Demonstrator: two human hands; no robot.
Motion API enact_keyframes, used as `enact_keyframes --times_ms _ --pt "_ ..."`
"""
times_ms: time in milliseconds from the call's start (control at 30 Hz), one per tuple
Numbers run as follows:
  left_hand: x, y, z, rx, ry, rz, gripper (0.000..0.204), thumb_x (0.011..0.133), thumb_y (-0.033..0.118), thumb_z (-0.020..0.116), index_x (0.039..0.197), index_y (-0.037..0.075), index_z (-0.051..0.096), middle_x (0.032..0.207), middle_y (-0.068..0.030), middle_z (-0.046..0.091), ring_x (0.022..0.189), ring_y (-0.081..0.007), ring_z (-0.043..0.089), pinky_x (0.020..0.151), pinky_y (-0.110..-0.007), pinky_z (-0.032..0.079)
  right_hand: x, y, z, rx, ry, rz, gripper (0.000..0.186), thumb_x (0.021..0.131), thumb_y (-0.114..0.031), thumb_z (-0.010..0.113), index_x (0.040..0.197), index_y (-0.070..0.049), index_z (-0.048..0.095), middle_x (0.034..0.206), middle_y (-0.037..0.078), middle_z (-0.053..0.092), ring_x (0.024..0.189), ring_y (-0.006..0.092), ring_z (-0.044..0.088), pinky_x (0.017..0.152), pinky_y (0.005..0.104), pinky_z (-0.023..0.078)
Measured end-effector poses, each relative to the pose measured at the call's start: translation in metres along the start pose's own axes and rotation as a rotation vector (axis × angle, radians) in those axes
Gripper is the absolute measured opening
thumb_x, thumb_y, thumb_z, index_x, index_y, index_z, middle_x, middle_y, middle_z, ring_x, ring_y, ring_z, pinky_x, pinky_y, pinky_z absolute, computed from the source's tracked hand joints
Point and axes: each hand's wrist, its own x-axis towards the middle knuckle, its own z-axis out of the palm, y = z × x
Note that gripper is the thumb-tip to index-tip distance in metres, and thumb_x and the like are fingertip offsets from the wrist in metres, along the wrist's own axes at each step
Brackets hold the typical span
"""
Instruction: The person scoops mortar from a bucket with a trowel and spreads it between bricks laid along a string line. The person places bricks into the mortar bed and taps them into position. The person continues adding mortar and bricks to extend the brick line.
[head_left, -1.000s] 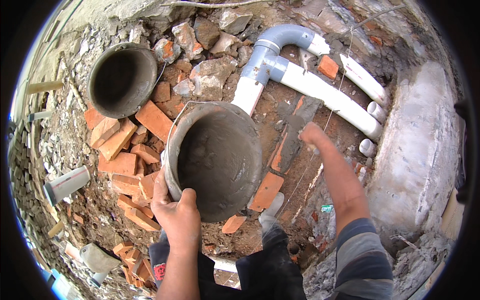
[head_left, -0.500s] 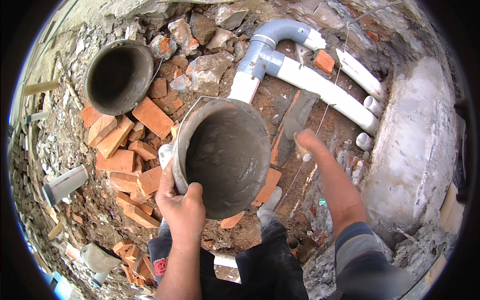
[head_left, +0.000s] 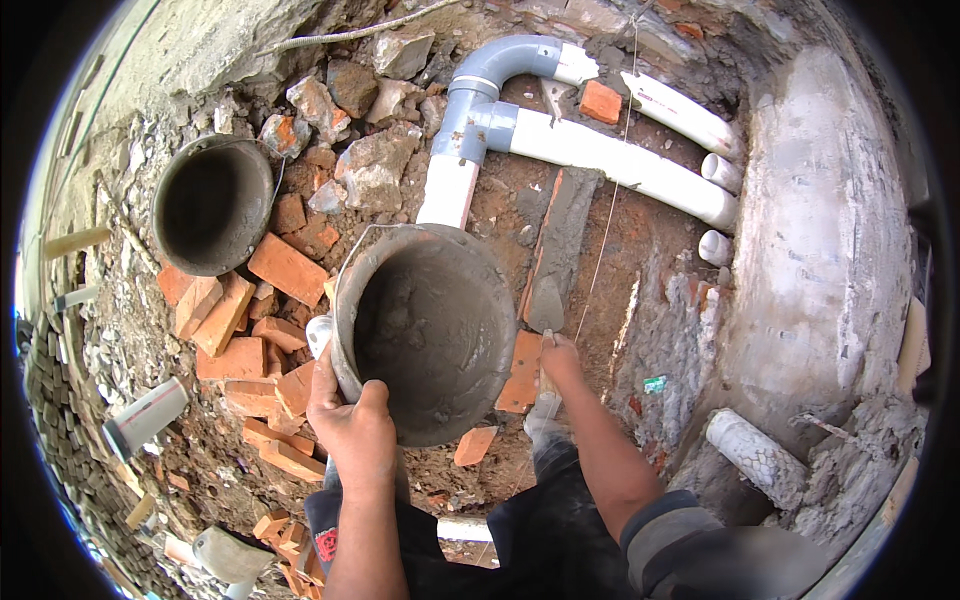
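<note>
My left hand grips the near left rim of a grey mortar bucket, thumb on the edge. Wet grey mortar lines the bucket's inside, and its wire handle leans against the far side. With its fingers wrapped round the handle, my right hand holds a trowel. The trowel's blade lies at the near end of a mortar bed spread along a row of bricks. Just nearer, an orange brick shows a bare top. A thin string runs above the row's right side.
White pipes with a grey fitting lie beyond the bucket. Another bucket and piled bricks are at the left, with broken stones behind. A grey concrete edge borders the right. My feet stand below the bucket.
My right hand has drawn the trowel nearer along the brick row, to the near end of the mortar. The mortar there looks smoother. My left hand still grips the bucket; the view has shifted slightly.
</note>
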Motion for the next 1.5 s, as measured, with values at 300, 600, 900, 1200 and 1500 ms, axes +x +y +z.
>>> enact_keyframes --times_ms 300,600,900,1200,1500 --pt "0.01 -0.012 -0.006 -0.046 0.025 -0.038 0.062 0.075 -0.012 0.054 0.137 -0.008 0.055 0.121 -0.0131 0.066 0.105 -0.0178 0.064 0.092 -0.027 0.049 -0.149 -0.064 -0.097 0.151 -0.303 -0.201 0.022 0.097 -0.012 0.06 0.114 0.001 0.061 0.082 0.012 0.066 0.06 0.02 0.064 0.049 0.0373 0.055" --pt "0.006 -0.021 0.0 0.009 -0.017 0.128 0.06 0.074 -0.013 0.053 0.134 -0.007 0.058 0.118 -0.0096 0.066 0.101 -0.015 0.064 0.089 -0.025 0.049 -0.163 -0.159 -0.032 -0.704 -0.285 -1.049 0.041 0.088 -0.012 0.064 0.126 0.003 0.056 0.106 0.021 0.068 0.097 0.0396 0.068 0.086 0.0452 0.056" --pt "0.003 -0.01 -0.006 -0.101 -0.017 0.116 0.06 0.075 -0.011 0.051 0.134 -0.008 0.057 0.122 -0.0117 0.065 0.112 -0.0188 0.063 0.1 -0.029 0.047 -0.185 -0.203 -0.034 -1.127 -0.456 -1.117 0.046 0.082 -0.003 0.062 0.124 0.009 0.051 0.099 0.023 0.065 0.085 0.0368 0.072 0.071 0.0427 0.061" --pt "0.002 -0.012 -0.003 -0.049 -0.026 0.257 0.063 0.073 -0.011 0.051 0.136 -0.007 0.058 0.136 -0.018 0.061 0.131 -0.0265 0.055 0.114 -0.037 0.038 -0.198 -0.198 -0.028 -1.08 -0.481 -1.083 0.047 0.082 0.002 0.057 0.127 0.013 0.049 0.105 0.029 0.065 0.09 0.0397 0.072 0.076 0.0439 0.06" --pt "-0.013 0.005 0.001 0.321 -0.135 0.653 0.053 0.067 -0.012 0.05 0.117 -0.003 0.068 0.132 -0.0197 0.066 0.139 -0.046 0.046 0.116 -0.049 0.036 -0.169 -0.213 -0.034 -1.099 -0.524 -0.91 0.034 0.084 -0.012 0.062 0.112 0.008 0.065 0.104 0.027 0.069 0.101 0.039 0.07 0.085 0.0471 0.059"
